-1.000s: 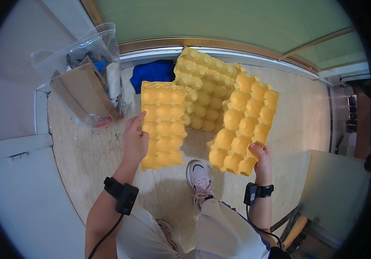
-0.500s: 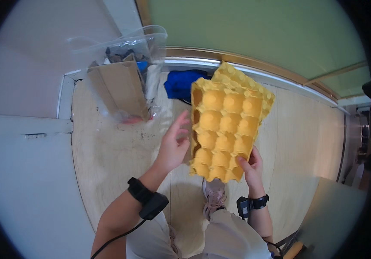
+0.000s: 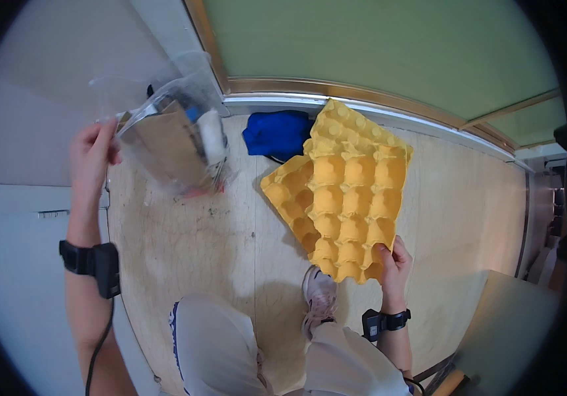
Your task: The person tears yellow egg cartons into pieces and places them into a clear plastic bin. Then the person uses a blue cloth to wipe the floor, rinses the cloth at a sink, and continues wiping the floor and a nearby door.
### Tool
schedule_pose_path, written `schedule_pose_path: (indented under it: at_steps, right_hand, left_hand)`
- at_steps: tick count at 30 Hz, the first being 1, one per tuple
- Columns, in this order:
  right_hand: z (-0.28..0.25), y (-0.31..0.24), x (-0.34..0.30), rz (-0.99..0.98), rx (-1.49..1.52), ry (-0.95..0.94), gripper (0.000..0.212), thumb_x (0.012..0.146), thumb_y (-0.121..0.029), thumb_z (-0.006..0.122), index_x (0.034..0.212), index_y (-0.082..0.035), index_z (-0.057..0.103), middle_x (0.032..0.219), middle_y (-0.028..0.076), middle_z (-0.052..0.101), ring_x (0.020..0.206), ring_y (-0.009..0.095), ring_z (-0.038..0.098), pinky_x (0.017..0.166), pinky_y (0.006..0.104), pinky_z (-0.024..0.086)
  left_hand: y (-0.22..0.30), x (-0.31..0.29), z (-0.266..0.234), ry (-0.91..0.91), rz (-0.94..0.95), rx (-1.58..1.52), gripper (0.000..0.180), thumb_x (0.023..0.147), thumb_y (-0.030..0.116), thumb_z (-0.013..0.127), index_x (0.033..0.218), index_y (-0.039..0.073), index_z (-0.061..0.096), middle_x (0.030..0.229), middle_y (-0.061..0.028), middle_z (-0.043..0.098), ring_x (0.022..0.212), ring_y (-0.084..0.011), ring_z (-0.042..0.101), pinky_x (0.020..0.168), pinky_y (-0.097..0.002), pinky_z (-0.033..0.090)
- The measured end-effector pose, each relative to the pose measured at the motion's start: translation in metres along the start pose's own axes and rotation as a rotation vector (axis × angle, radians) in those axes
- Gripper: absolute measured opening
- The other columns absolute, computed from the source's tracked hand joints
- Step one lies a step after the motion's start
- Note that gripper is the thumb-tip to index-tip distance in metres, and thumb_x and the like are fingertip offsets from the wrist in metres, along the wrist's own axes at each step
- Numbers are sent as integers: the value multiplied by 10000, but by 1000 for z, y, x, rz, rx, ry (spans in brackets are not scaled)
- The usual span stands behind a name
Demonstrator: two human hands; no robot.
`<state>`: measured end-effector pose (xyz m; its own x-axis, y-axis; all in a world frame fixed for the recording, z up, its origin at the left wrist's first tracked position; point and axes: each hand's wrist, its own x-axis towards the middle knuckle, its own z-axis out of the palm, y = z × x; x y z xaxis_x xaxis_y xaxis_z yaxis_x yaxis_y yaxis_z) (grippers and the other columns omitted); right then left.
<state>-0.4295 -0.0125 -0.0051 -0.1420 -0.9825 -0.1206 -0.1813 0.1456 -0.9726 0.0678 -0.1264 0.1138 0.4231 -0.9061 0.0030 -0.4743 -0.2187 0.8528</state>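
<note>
My right hand (image 3: 396,264) is closed on the lower right corner of a yellow egg tray (image 3: 356,198), thumb on top. The tray's row of cups faces up. More yellow egg tray (image 3: 283,195) juts out at its lower left, and another yellow tray part (image 3: 346,122) shows past its far end; the overlap hides how they join. Off to the left, my left hand (image 3: 92,155) has its fingers closed at the rim of a clear plastic bag (image 3: 155,158). Inside the bag are a brown cardboard piece (image 3: 161,142), a white roll-like item (image 3: 212,137) and darker bits.
A blue cloth-like bundle (image 3: 277,132) lies on the wooden floor (image 3: 231,264) by the metal door frame (image 3: 336,88). White wall panels (image 3: 19,251) stand at the left. A flat board (image 3: 495,330) is at the lower right. My shoe (image 3: 320,297) is below the trays.
My left hand has moved from beside the trays left to the plastic bag's rim, and the bag has shifted. A tray part now shows at the lower left; my right hand keeps its hold.
</note>
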Motion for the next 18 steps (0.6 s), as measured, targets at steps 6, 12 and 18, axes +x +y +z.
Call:
schedule_pose_path:
  at_steps: [6,12,18]
  right_hand:
    - [-6,2,2,-46,-14,40,140,831,29,534,936,51,624,931,39,552,876,122,503,797,238,379]
    - [4,-9,4,-16,103,11,137,809,41,535,912,67,621,906,45,548,848,122,499,768,235,380]
    - [29,-12,6,-139,-127,-296,196,759,20,565,941,48,632,932,116,624,856,194,592,730,263,449]
  left_hand:
    - [-38,3,-117,164,226,194,276,878,176,595,638,88,492,585,42,451,526,-46,410,502,-204,324]
    - [53,-44,-60,-64,431,273,170,784,22,614,679,50,484,634,25,473,570,-75,444,549,-212,378]
    - [-16,-112,26,-314,357,557,125,665,-24,622,709,37,522,682,-98,547,596,-259,554,541,-343,442]
